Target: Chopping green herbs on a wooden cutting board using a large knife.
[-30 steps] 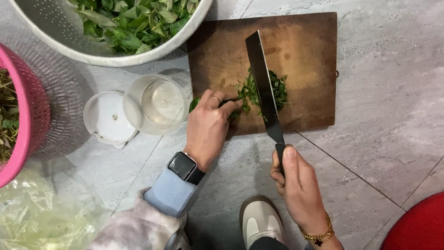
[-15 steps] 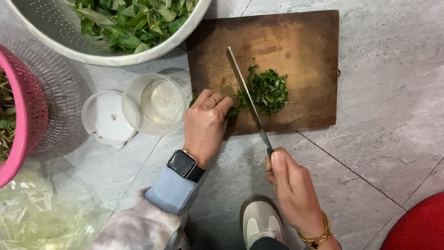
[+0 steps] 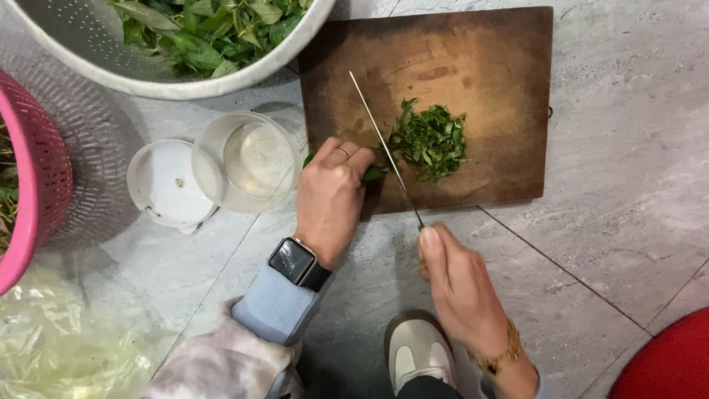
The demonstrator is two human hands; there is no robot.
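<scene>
We see a wooden cutting board [image 3: 473, 52] lying on a grey tiled floor [image 3: 628, 185] in the upper middle of the frame. A heap of chopped green leaves [image 3: 430, 140] sits near the board's centre, a little toward its lower edge.

Our left hand [image 3: 331, 196] rests at the board's lower left corner, fingers curled down and closed on a small bunch of uncut leaves [image 3: 371, 174], which peeks out from under the fingertips. A ring shows on one finger, a smartwatch [image 3: 298, 262] sits on the wrist, and a pale blue cuff follows below it.

Our right hand [image 3: 461, 284], at the lower middle of the frame just below the board's edge, is wrapped tight around the handle of a knife [image 3: 384, 144]. We see the blade almost edge-on, as a thin line running up and to the left across the board, between the left hand's fingertips and the chopped heap. A gold bracelet circles the right wrist.

Left of the board stand a clear glass bowl [image 3: 247, 159] and, touching it, a white round lid [image 3: 164, 185]. A large white colander [image 3: 185, 77] of whole green leaves fills the upper left. A pink basket [image 3: 37, 177] is at the left edge, a clear plastic bag [image 3: 59, 347] at lower left, and a white shoe [image 3: 416, 355] at the bottom.
</scene>
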